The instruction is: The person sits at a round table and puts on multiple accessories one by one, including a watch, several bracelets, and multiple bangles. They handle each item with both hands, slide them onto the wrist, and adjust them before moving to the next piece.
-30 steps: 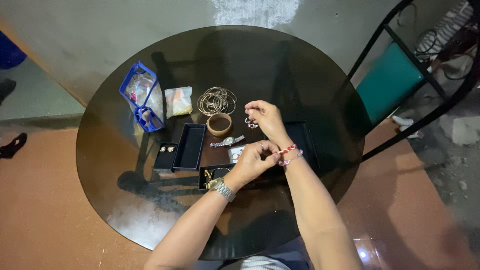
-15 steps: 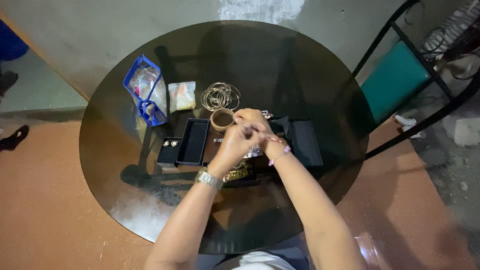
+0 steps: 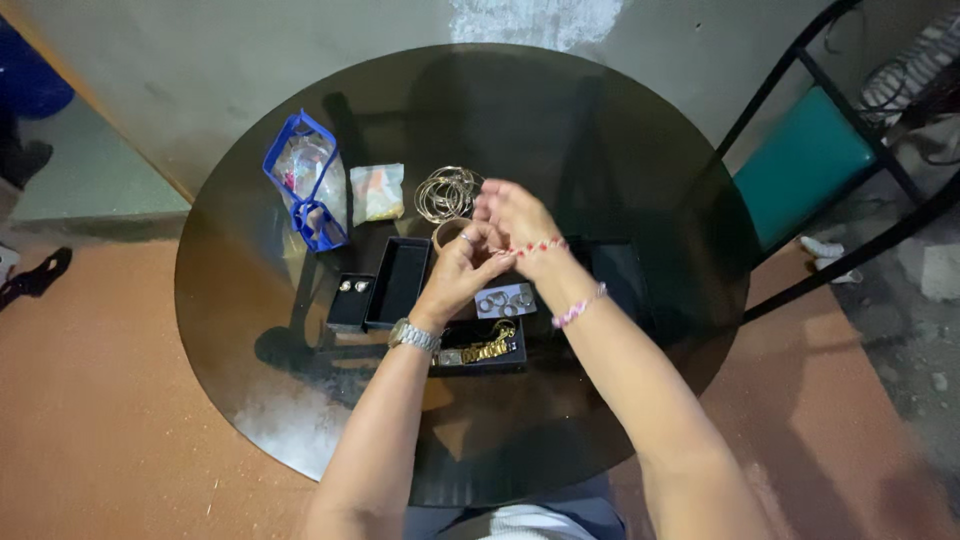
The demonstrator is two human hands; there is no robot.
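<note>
Since a half-second back, both hands have lifted toward twelve o'clock. My left hand point(image 3: 455, 275) has its fingers point(image 3: 478, 240) pressed together, pinching the red beaded bracelet point(image 3: 535, 246) where it crosses the right hand point(image 3: 512, 215), whose fingers are loosely spread. I judge I'm drawing the bracelet off over the knuckles; next it needs a steady pull clear of the fingertips. At twelve lie the thin bangles point(image 3: 445, 192); at six the ring card point(image 3: 505, 299) and the black box with a gold chain point(image 3: 487, 349); at nine an empty black box point(image 3: 398, 283), all on the dark round counter point(image 3: 620, 150).
</note>
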